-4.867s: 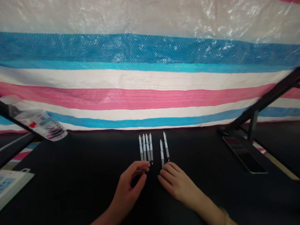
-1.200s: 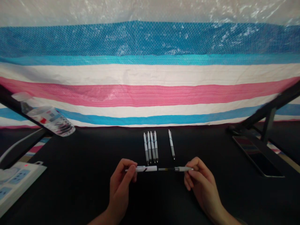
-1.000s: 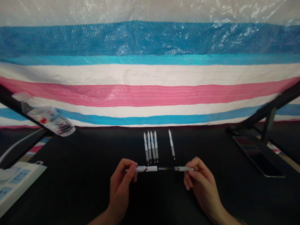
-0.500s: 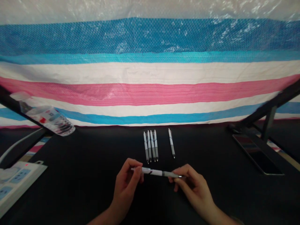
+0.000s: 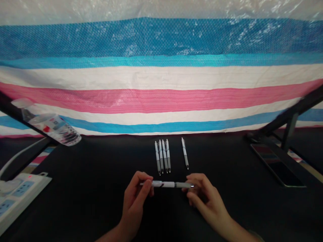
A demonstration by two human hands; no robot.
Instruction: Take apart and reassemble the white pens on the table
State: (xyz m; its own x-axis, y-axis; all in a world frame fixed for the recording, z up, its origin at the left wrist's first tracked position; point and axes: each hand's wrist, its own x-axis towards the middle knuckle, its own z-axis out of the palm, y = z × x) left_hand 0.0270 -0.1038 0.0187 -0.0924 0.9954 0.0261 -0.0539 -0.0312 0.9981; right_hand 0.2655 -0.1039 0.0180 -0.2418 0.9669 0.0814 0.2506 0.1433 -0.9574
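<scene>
Pinched at its clicker end by my left hand (image 5: pixel 137 195), a white and grey pen (image 5: pixel 168 184) lies level above the black table, its tip pointing right. My right hand (image 5: pixel 205 198) is around the tip end, thumb and forefinger apart; whether another finger touches the pen from behind is unclear. Beyond the hands, several like pens (image 5: pixel 163 157) lie side by side in a row, tips toward me. One more pen (image 5: pixel 185 153) lies apart, to the right of the row.
A black phone (image 5: pixel 277 165) lies at the right by a dark metal stand. At the left are a clear plastic bottle (image 5: pixel 60 129) and a white power strip (image 5: pixel 27 191) with a red light. Striped sheeting (image 5: pixel 161 101) hangs behind the black table (image 5: pixel 101 168).
My right thumb and forefinger have parted from the pen's tip, which now shows. The pen has turned from a slight slant to nearly level. My left hand keeps its pinch.
</scene>
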